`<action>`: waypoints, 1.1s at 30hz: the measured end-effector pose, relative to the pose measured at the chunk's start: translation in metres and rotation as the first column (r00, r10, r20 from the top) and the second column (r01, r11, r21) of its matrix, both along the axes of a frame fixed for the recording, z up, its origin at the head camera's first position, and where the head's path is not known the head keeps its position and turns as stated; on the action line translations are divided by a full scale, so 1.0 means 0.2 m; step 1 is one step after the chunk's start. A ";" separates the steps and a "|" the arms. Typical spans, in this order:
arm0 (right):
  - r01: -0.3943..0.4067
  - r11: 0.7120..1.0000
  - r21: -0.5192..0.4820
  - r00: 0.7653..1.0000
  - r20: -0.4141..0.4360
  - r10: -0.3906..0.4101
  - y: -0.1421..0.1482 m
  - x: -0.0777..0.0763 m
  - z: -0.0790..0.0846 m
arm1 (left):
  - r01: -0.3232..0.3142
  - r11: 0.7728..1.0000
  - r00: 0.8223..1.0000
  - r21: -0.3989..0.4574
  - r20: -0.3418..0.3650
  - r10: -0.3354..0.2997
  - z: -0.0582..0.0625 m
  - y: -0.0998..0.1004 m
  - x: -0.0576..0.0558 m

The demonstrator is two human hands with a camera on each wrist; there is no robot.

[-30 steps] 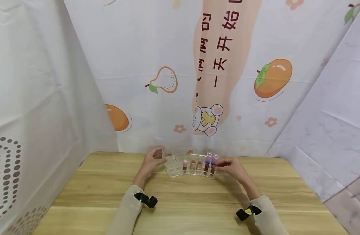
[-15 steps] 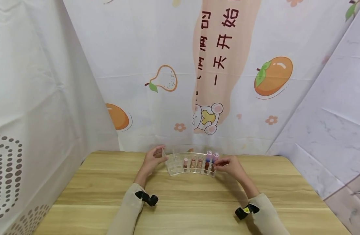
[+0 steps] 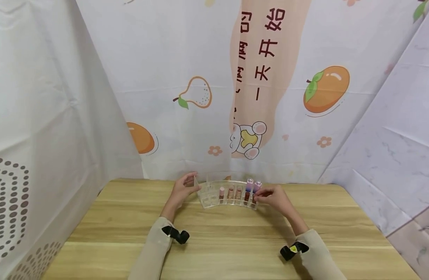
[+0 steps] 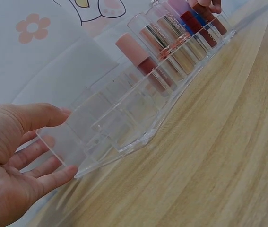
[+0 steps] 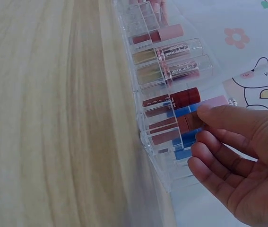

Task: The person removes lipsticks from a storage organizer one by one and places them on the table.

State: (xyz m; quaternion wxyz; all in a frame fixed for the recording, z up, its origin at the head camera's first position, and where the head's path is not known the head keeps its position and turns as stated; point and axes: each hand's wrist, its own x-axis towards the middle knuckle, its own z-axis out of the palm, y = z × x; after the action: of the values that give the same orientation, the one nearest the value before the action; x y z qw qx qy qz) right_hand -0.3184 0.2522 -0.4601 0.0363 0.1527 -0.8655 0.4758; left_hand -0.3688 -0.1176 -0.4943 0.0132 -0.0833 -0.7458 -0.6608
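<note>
A clear, curved lipstick organizer [image 3: 210, 202] stands near the table's back edge. At its left end, my left hand [image 3: 182, 190] holds the transparent end panel [image 4: 60, 142], thumb on one side and fingers behind it. My right hand [image 5: 247, 156] is at the other end, thumb and index finger pinching the top of a brown lip gloss tube [image 5: 169, 128] seated in a front slot. Beside that tube is a dark red lip gloss [image 5: 183, 98]. Two clear-capped lipsticks [image 5: 183, 71] and a pink-capped lip gloss [image 4: 134, 49] fill slots further left. Behind the right end rise two purple-blue tubes [image 3: 249, 184].
The wood-grain table [image 3: 221, 245] spreads out in front of the organizer. A white printed curtain [image 3: 158, 128] hangs close behind it, with further sheets at both sides. Several slots at the organizer's left end hold nothing.
My right fingers have shifted slightly left and now cover more of the brown lip gloss tube. My left hand stays at the organizer's end; the head view has tilted a little.
</note>
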 end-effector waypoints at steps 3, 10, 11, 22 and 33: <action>-0.017 1.000 -0.021 1.000 0.001 0.017 0.00 0.01 0.01 | -0.008 1.000 1.000 -0.008 -0.005 0.008 -0.01 0.00 0.01; -0.060 0.995 -0.079 0.997 0.035 0.063 0.02 0.04 0.02 | 0.000 1.000 1.000 -0.004 0.015 0.000 -0.03 0.00 0.02; -0.068 0.994 -0.088 0.997 0.035 0.071 0.02 0.04 0.03 | 0.001 1.000 1.000 -0.003 0.014 -0.001 -0.03 0.00 0.02; -0.075 0.990 -0.122 0.995 0.050 0.081 0.02 0.02 0.06 | 0.004 1.000 1.000 -0.012 -0.002 -0.004 0.02 -0.01 -0.02; -0.085 0.988 -0.126 0.994 0.051 0.092 0.00 0.04 0.11 | 0.010 1.000 1.000 -0.007 0.014 -0.010 0.00 0.00 -0.02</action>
State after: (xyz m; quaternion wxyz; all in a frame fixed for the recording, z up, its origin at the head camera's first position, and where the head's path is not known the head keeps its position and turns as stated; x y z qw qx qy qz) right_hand -0.3113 0.2532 -0.4383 0.0001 0.1749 -0.8274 0.5336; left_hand -0.3724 -0.1181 -0.4938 0.0043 -0.0825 -0.7479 -0.6587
